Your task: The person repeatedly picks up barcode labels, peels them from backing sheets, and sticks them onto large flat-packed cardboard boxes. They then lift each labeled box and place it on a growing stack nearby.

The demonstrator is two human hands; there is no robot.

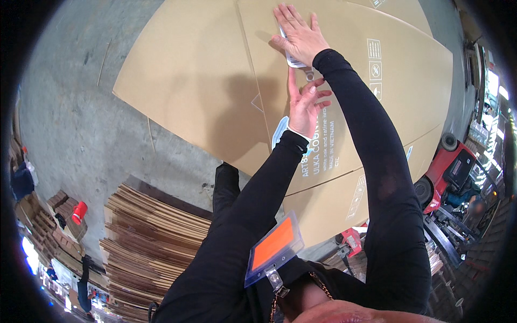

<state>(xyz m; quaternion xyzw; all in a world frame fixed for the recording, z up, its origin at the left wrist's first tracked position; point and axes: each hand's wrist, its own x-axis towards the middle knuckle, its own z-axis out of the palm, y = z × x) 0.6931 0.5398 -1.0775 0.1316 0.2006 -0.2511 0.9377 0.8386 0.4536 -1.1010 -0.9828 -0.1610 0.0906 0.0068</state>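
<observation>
I see a large flattened brown cardboard carton lying on the grey concrete floor. My right hand presses flat, fingers spread, on a small white paper label on the carton's middle panel. My left hand hovers just below it, fingers loosely open, gripping nothing. A tall stack of folded cardboard sheets stands at lower left.
</observation>
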